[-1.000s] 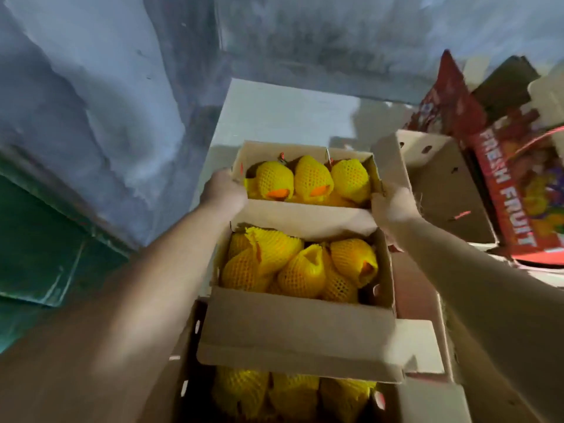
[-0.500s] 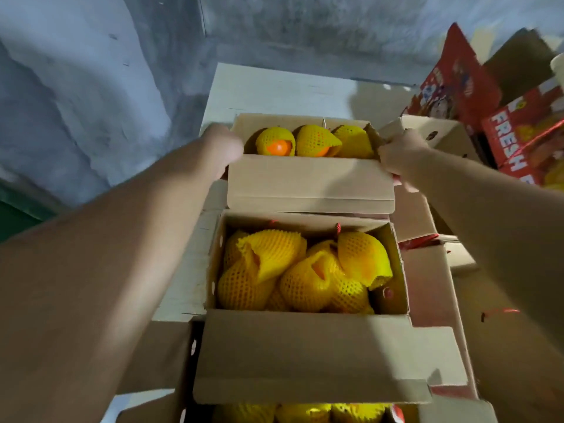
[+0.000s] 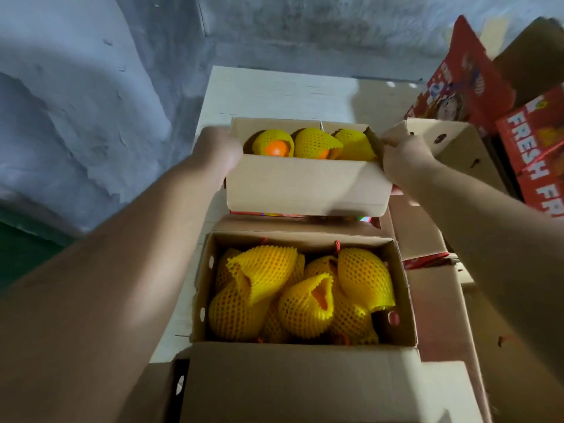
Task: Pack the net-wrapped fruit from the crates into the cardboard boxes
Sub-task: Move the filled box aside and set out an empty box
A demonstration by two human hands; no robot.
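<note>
A small cardboard box (image 3: 308,186) holding three oranges in yellow foam nets (image 3: 316,143) is raised off the stack at the centre. My left hand (image 3: 218,149) grips its left end and my right hand (image 3: 404,160) grips its right end. Below it, nearer to me, a second open cardboard box (image 3: 308,351) sits full of several net-wrapped oranges (image 3: 300,296), its front flap folded toward me.
A pale table top (image 3: 274,93) lies beyond the boxes against a grey wall. Empty brown cartons (image 3: 451,148) and red "FRESH FRUIT" boxes (image 3: 534,148) crowd the right side. More cardboard flaps (image 3: 436,300) lie right of the lower box.
Both hands have lifted the far box up and toward me; its underside now hangs above a red printed box lid. The view has shifted closer to the lower box.
</note>
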